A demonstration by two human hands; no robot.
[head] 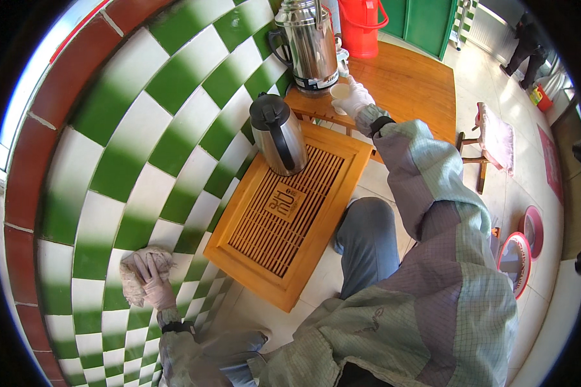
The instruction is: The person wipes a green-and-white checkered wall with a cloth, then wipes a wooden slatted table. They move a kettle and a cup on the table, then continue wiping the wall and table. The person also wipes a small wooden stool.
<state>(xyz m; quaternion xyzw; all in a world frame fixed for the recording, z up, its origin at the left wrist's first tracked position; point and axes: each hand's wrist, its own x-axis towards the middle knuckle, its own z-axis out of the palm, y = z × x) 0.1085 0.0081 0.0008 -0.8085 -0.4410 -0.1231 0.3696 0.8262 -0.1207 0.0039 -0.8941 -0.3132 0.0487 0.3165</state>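
Note:
My left hand (156, 286), in a thin pale glove, presses a crumpled beige cloth (131, 278) against the green and white tiled wall (145, 171). Its fingers lie spread over the cloth. My right hand (358, 100), in a white glove, is stretched far forward, its fingers around a small pale cup (339, 91) at the near edge of the wooden table (406, 89). Just left of that cup stands a large shiny steel vacuum flask (310, 51) with a black side handle. What the cup holds cannot be made out.
A steel jug (282, 140) with a black lid stands on a slatted wooden tea tray (252, 245) before me. At the back is a red plastic container (359, 29). To the right are a cushioned stool (496, 138), basins (514, 242) and, farther off, a person (527, 51).

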